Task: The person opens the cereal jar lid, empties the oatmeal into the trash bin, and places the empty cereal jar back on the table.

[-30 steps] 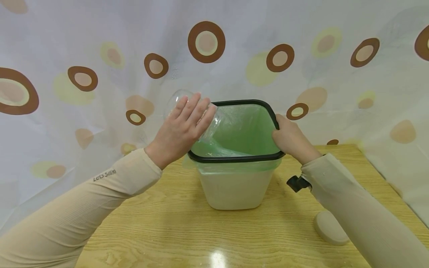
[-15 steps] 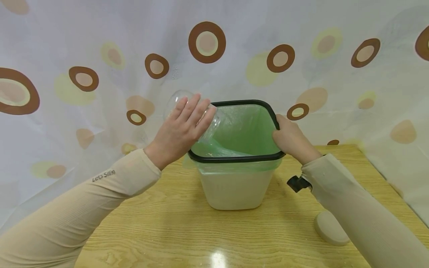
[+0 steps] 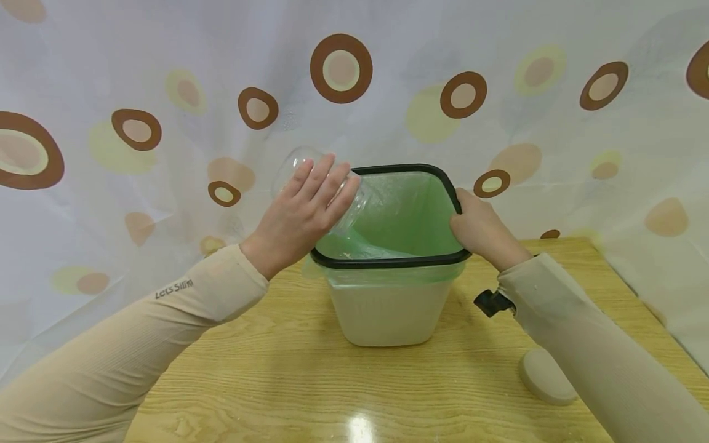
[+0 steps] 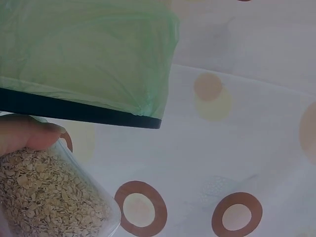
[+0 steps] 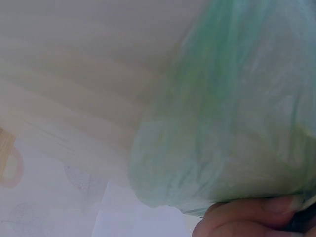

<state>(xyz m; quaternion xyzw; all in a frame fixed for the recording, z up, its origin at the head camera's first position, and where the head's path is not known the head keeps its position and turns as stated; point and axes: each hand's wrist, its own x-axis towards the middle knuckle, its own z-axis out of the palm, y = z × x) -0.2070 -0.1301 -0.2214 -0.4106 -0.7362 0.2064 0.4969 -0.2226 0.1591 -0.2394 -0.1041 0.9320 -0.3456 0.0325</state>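
- A wood-grain tabletop (image 3: pixel 266 375) carries a pale bin (image 3: pixel 390 311) with a black rim (image 3: pixel 390 263) and a green bag (image 3: pixel 412 215) lining it, the bag's edge folded over the outside.
- Behind and along the right of the tabletop hangs a whitish sheet (image 3: pixel 388 49) printed with brown, peach and yellow rounds; a glare spot shines on the wood near the front edge of the view.
- A round beige lid (image 3: pixel 545 376) lies on the tabletop beside the right forearm.
- The left hand (image 3: pixel 304 209) grips a clear jar (image 3: pixel 292 165), fingers laid along its upper side and thumb pressed to its wall in the left wrist view.
- The jar tilts over the left part of the bin's opening, rounded end high; tan flakes (image 4: pixel 52 197) show through its wall.
- The right hand (image 3: pixel 483 229) is curled round the right side of the rim, pinching rim and bag together.
- Both arms reach in from the lower corners in beige sleeves (image 3: pixel 221 286), the left one lettered; a black strap piece (image 3: pixel 493 303) juts from the right cuff.
- The left hand covers much of the jar, and its mouth is hard to make out.
- A few pale specks (image 3: pixel 347 255) lie on the bag, too small to identify surely.
- The right wrist view is hazy, and the bin's bottom is hidden.
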